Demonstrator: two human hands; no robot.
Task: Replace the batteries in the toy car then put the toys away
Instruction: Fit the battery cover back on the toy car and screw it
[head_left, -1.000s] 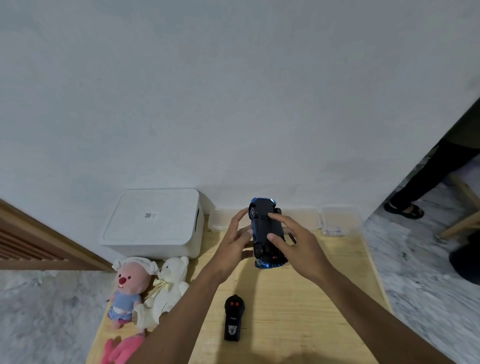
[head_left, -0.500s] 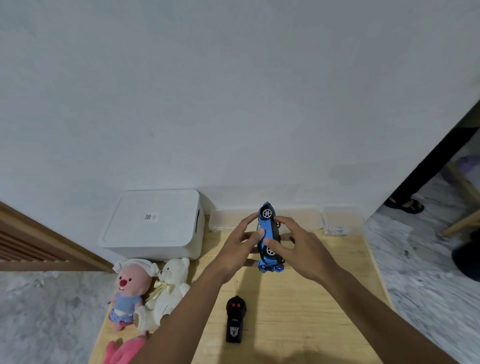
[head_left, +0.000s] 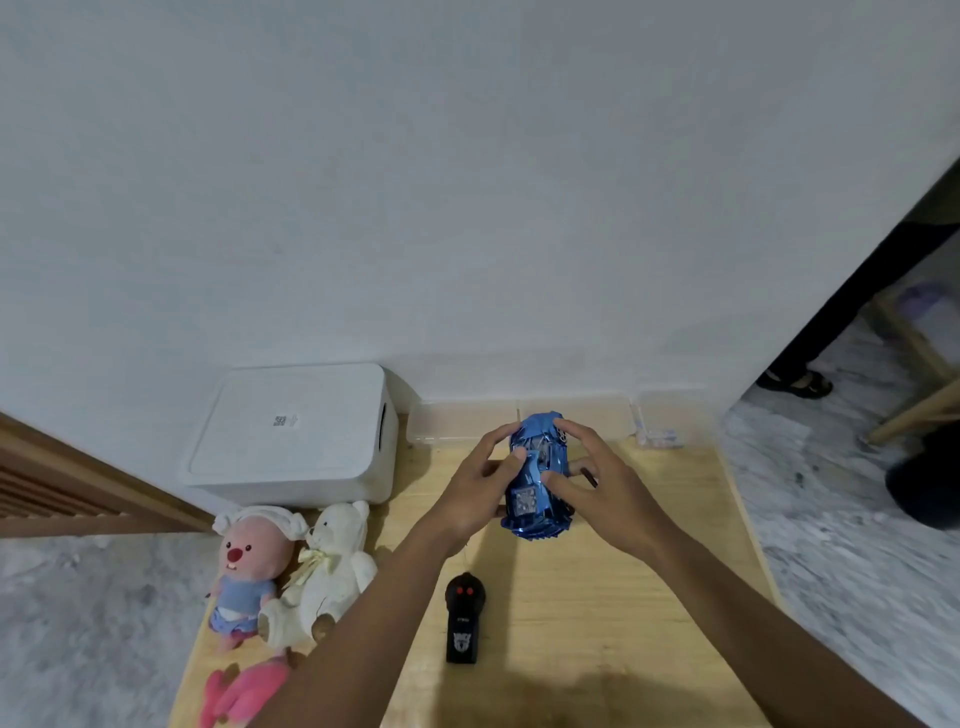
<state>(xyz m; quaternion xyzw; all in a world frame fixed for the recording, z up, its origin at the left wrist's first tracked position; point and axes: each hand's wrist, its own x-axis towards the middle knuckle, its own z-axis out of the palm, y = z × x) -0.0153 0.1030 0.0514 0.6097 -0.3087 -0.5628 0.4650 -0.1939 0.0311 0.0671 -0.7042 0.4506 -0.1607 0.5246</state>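
Observation:
I hold a shiny blue toy car (head_left: 535, 480) above the wooden table (head_left: 597, 597), its painted top turned toward me. My left hand (head_left: 475, 488) grips its left side, thumb on the body. My right hand (head_left: 597, 483) clasps its right side, fingers over the front end. A black remote control (head_left: 464, 618) with two red buttons lies on the table below the car. Three plush toys lie at the table's left edge: a pink-faced doll (head_left: 247, 571), a cream bear (head_left: 324, 571) and a pink one (head_left: 239, 696).
A white lidded storage box (head_left: 296, 431) stands at the back left against the wall. Clear plastic containers (head_left: 571, 415) line the table's back edge. A dark small item (head_left: 588, 475) lies behind my right hand. A person's sandalled foot (head_left: 795, 384) stands on the grey floor at right.
The car has been rolled in my hands: its dark underside faced me, then its side with the wheels, and now its blue top. Both hands stayed on it.

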